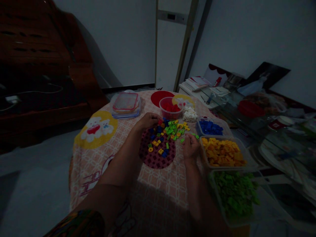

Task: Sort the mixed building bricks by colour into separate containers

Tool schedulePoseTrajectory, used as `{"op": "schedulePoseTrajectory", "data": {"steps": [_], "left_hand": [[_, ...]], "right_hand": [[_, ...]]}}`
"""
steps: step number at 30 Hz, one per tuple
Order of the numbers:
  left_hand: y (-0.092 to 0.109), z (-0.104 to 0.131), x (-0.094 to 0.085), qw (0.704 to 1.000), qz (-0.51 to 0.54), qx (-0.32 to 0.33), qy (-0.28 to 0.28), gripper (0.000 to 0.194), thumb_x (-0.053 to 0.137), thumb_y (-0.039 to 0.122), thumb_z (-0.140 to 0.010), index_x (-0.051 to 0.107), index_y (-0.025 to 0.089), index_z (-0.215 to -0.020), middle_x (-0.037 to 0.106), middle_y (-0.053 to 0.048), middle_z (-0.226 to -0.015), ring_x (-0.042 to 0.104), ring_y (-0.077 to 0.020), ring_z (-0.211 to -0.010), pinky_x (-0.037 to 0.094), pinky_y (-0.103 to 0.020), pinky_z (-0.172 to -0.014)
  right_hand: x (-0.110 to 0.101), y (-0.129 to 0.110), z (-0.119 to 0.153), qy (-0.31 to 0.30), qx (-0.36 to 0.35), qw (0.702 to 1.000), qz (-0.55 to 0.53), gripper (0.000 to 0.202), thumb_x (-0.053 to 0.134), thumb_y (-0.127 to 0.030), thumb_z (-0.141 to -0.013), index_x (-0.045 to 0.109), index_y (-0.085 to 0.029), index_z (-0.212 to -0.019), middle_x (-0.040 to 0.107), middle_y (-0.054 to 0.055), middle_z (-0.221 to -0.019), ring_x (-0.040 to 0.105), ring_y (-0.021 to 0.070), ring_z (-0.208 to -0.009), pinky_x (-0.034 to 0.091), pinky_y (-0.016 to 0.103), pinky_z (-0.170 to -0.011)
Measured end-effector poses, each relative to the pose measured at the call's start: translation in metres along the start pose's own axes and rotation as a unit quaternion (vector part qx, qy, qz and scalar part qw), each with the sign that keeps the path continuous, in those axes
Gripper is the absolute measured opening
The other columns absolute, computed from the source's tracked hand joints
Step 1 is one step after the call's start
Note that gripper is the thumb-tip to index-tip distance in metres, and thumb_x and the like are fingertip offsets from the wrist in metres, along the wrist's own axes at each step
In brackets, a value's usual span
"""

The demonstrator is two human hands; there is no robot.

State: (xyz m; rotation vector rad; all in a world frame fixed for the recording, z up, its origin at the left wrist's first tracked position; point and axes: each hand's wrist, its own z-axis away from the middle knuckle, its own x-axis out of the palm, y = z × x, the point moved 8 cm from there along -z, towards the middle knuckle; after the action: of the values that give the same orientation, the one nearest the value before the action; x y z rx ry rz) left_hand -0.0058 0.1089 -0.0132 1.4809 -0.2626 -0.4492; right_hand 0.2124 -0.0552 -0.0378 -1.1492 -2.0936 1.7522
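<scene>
A mixed pile of small coloured bricks (170, 131) lies in the middle of a table covered by a pink patterned cloth (98, 158). My left hand (147, 120) rests on the pile's left edge, fingers curled over red and blue pieces. My right hand (190, 147) sits at the pile's right edge beside green pieces; whether it grips one is hidden. Around the pile stand a tub of red bricks (171, 108), a heap of white bricks (189, 114), a tub of blue bricks (210, 127), a tub of yellow bricks (223, 153) and a tub of green bricks (234, 192).
Stacked clear lids with a red rim (125, 103) lie at the table's far left. A dark wooden cabinet (37, 65) stands at left. At right, a glass table (271, 131) holds papers (197, 83) and clutter. The room is dim.
</scene>
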Motion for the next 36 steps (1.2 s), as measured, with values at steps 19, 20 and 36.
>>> {"op": "schedulePoseTrajectory", "data": {"steps": [19, 20, 36], "left_hand": [[0.057, -0.039, -0.001, 0.957, 0.038, 0.135, 0.253, 0.027, 0.062, 0.017, -0.075, 0.078, 0.013, -0.097, 0.073, -0.001, -0.072, 0.067, -0.0117, -0.059, 0.059, -0.024, -0.064], [0.063, -0.045, -0.001, 0.957, 0.022, 0.135, 0.256, 0.029, 0.061, 0.015, -0.076, 0.078, 0.013, -0.099, 0.075, -0.002, -0.075, 0.069, -0.0129, -0.062, 0.060, -0.026, -0.067], [0.062, 0.008, 0.068, 0.947, -0.214, 0.180, 0.156, 0.027, 0.065, 0.015, -0.081, 0.080, 0.018, -0.104, 0.080, -0.004, -0.104, 0.074, -0.0205, -0.095, 0.057, -0.032, -0.093]], "right_hand": [[0.001, 0.008, -0.001, 0.017, 0.017, 0.999, -0.023, 0.042, 0.048, -0.053, -0.091, 0.071, -0.018, -0.097, 0.064, 0.000, -0.064, 0.058, 0.0182, -0.057, 0.045, 0.029, -0.060], [0.001, 0.009, -0.001, 0.015, 0.014, 1.000, -0.020, 0.042, 0.048, -0.053, -0.091, 0.071, -0.018, -0.098, 0.065, 0.001, -0.065, 0.059, 0.0182, -0.058, 0.045, 0.029, -0.061], [-0.010, 0.001, 0.002, 0.049, -0.033, 0.998, -0.020, 0.043, 0.043, -0.054, -0.098, 0.069, -0.019, -0.096, 0.062, -0.001, -0.063, 0.059, 0.0175, -0.060, 0.044, 0.028, -0.062]]}}
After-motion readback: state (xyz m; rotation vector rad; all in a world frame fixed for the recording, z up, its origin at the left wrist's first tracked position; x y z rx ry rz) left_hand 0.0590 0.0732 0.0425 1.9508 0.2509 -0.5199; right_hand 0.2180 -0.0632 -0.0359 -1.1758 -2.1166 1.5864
